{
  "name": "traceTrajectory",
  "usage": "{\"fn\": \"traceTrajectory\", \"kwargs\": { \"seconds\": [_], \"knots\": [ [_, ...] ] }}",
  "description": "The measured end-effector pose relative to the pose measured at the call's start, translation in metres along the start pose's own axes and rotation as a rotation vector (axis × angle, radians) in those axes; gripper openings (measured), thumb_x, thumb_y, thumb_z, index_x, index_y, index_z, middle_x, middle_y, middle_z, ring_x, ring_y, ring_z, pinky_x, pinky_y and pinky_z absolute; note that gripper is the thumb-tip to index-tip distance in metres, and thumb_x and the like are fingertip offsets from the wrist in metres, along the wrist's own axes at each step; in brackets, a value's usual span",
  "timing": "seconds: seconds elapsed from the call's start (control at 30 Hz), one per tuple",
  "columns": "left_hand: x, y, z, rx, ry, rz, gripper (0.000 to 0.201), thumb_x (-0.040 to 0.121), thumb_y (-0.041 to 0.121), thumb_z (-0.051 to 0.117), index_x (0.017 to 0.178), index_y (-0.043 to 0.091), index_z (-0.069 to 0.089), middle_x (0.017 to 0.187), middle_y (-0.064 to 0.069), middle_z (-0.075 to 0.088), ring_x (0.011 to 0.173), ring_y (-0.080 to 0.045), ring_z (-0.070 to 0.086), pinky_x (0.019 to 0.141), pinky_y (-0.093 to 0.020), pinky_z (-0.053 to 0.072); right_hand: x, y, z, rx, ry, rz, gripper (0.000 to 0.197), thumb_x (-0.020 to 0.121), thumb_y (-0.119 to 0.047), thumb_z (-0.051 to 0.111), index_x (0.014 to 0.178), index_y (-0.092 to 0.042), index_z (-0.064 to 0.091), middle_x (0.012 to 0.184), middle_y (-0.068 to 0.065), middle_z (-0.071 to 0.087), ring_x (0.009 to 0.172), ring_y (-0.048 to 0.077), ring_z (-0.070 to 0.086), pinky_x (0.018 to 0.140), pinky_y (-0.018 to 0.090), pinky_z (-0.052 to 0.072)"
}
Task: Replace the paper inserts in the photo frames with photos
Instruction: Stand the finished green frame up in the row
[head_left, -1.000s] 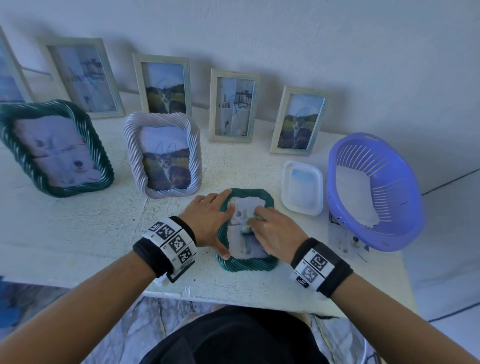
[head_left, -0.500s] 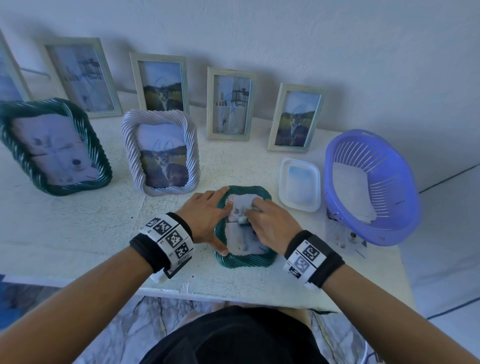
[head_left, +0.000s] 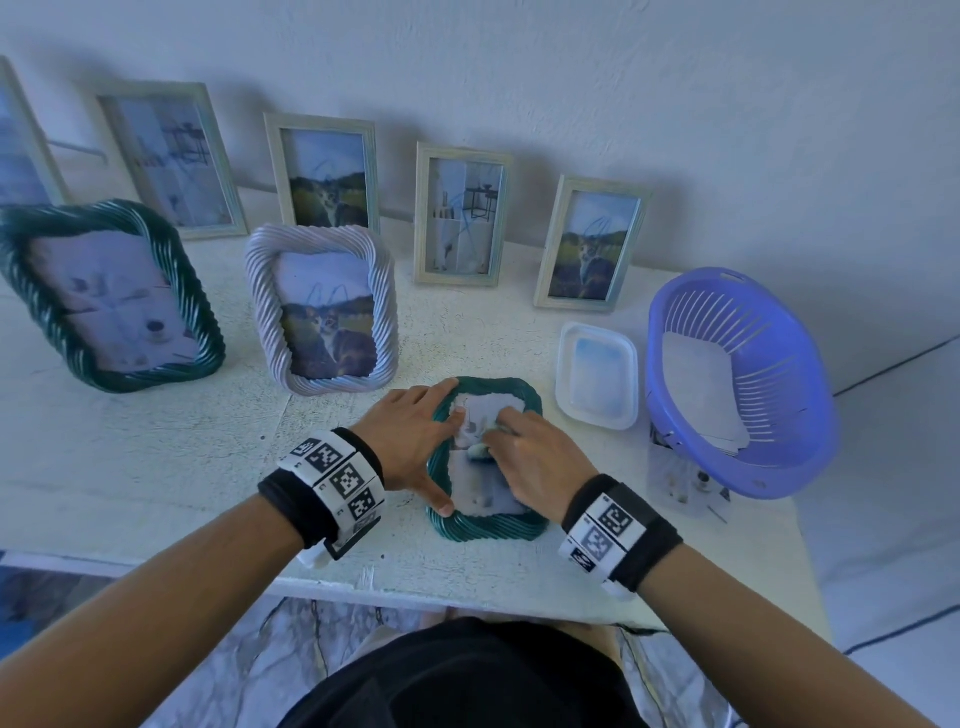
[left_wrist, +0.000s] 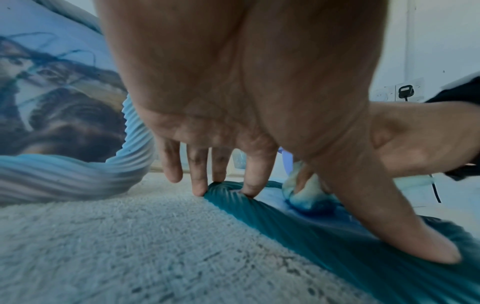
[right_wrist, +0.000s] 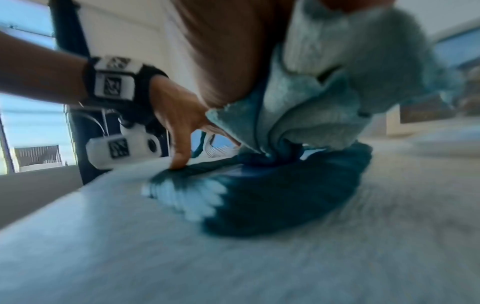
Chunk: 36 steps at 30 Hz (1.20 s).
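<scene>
Under both hands (head_left: 467, 447), teal frame's (head_left: 488, 527) picture (head_left: 480, 491) lies half-hidden.

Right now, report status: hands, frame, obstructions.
Left hand flat, pressing the green frame down on the table. Right hand grips a cloth, on the frame's glass. Nothing blocking.

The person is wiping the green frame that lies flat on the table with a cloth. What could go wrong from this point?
1. The right hand grips a bunched cloth on the glass of the small green frame; hard rubbing might shift the frame, since the left hand only rests its fingers on the rim.
2. The frame lies near the table front edge; it could slide off.
3. A wide stroke may knock the standing white frame close behind.
</scene>
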<state>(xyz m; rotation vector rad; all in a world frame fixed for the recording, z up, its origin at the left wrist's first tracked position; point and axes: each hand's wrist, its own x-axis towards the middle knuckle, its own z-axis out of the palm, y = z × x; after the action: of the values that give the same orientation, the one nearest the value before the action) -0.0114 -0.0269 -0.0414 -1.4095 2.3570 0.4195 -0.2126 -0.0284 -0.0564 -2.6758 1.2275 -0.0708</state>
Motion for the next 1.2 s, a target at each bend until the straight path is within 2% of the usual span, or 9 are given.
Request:
{"fn": "traceTrajectory", "kwargs": {
  "seconds": [0.13, 0.27, 0.53, 0.67, 0.8, 0.9, 0.97, 1.07, 1.2],
  "knots": [
    [0.000, 0.000, 0.003, -0.024, 0.012, -0.010, 0.119, 0.061, 0.082, 0.063, 0.153, 0.021, 0.018, 0.161, -0.009, -0.011, 0.146, -0.030, 0.011, 0.118, -0.043, 0.017, -0.029, -0.016, 0.002, 0.115, -0.129, -0.060, 0.025, 0.080, 0.001, 0.064, 0.100, -0.012, 0.068, 0.091, 0.001, 0.055, 0.070, 0.016, 0.050, 0.067, 0.026, 0.047],
    [0.001, -0.002, 0.003, -0.021, 0.026, 0.003, 0.120, 0.061, 0.083, 0.061, 0.153, 0.020, 0.017, 0.161, -0.009, -0.011, 0.146, -0.030, 0.008, 0.118, -0.042, 0.015, -0.038, -0.014, -0.002, 0.107, -0.143, -0.153, 0.019, 0.078, -0.002, 0.066, 0.091, -0.015, 0.069, 0.085, 0.000, 0.053, 0.064, 0.016, 0.051, 0.062, 0.026, 0.047],
    [0.000, -0.005, 0.007, -0.055, 0.052, 0.009, 0.120, 0.060, 0.084, 0.060, 0.153, 0.022, 0.018, 0.161, -0.008, -0.008, 0.146, -0.030, 0.008, 0.118, -0.040, 0.013, 0.034, 0.009, -0.008, -0.030, -0.019, 0.078, 0.016, 0.080, 0.004, 0.062, 0.091, -0.006, 0.067, 0.096, 0.009, 0.055, 0.080, 0.027, 0.055, 0.066, 0.034, 0.047],
    [-0.001, -0.005, 0.007, -0.050, 0.057, 0.000, 0.119, 0.060, 0.085, 0.060, 0.153, 0.023, 0.018, 0.161, -0.007, -0.008, 0.146, -0.028, 0.010, 0.118, -0.040, 0.013, 0.034, 0.016, -0.008, -0.009, -0.029, 0.121, 0.014, 0.080, 0.005, 0.062, 0.087, -0.006, 0.066, 0.093, 0.010, 0.055, 0.075, 0.028, 0.056, 0.062, 0.028, 0.038],
    [0.000, -0.005, 0.008, -0.057, 0.066, -0.010, 0.120, 0.058, 0.084, 0.062, 0.153, 0.025, 0.018, 0.161, -0.006, -0.008, 0.145, -0.028, 0.012, 0.118, -0.039, 0.012, 0.006, 0.006, -0.005, 0.113, -0.059, 0.099, 0.023, 0.085, 0.001, 0.059, 0.105, -0.008, 0.068, 0.097, 0.006, 0.054, 0.078, 0.026, 0.056, 0.067, 0.032, 0.046],
    [0.001, -0.005, 0.009, -0.056, 0.071, -0.010, 0.120, 0.059, 0.083, 0.062, 0.153, 0.024, 0.017, 0.161, -0.005, -0.009, 0.146, -0.028, 0.010, 0.118, -0.039, 0.011, -0.024, -0.017, -0.006, 0.193, -0.168, 0.003, 0.027, 0.091, -0.005, 0.054, 0.115, -0.011, 0.066, 0.104, 0.003, 0.055, 0.082, 0.020, 0.056, 0.075, 0.026, 0.045],
    [0.002, -0.005, 0.009, -0.059, 0.072, -0.005, 0.121, 0.059, 0.083, 0.062, 0.153, 0.023, 0.016, 0.161, -0.006, -0.010, 0.146, -0.028, 0.009, 0.118, -0.039, 0.011, -0.036, -0.024, -0.007, 0.239, -0.201, -0.053, 0.025, 0.093, -0.010, 0.050, 0.110, -0.011, 0.068, 0.100, 0.004, 0.056, 0.081, 0.022, 0.056, 0.075, 0.029, 0.046],
    [0.002, -0.005, 0.009, -0.074, 0.055, 0.008, 0.121, 0.060, 0.081, 0.064, 0.154, 0.022, 0.015, 0.161, -0.007, -0.011, 0.147, -0.029, 0.007, 0.118, -0.039, 0.012, -0.028, -0.018, -0.008, 0.143, -0.150, -0.129, 0.017, 0.086, -0.006, 0.061, 0.099, -0.010, 0.071, 0.091, 0.005, 0.059, 0.073, 0.021, 0.057, 0.069, 0.031, 0.050],
    [0.002, -0.006, 0.009, -0.098, 0.042, 0.008, 0.121, 0.060, 0.079, 0.067, 0.154, 0.021, 0.015, 0.161, -0.007, -0.012, 0.146, -0.029, 0.007, 0.118, -0.039, 0.014, 0.008, -0.011, -0.010, 0.043, -0.139, -0.064, 0.016, 0.085, -0.002, 0.059, 0.098, -0.007, 0.067, 0.093, 0.007, 0.055, 0.075, 0.023, 0.052, 0.065, 0.032, 0.044]
  ]
}}
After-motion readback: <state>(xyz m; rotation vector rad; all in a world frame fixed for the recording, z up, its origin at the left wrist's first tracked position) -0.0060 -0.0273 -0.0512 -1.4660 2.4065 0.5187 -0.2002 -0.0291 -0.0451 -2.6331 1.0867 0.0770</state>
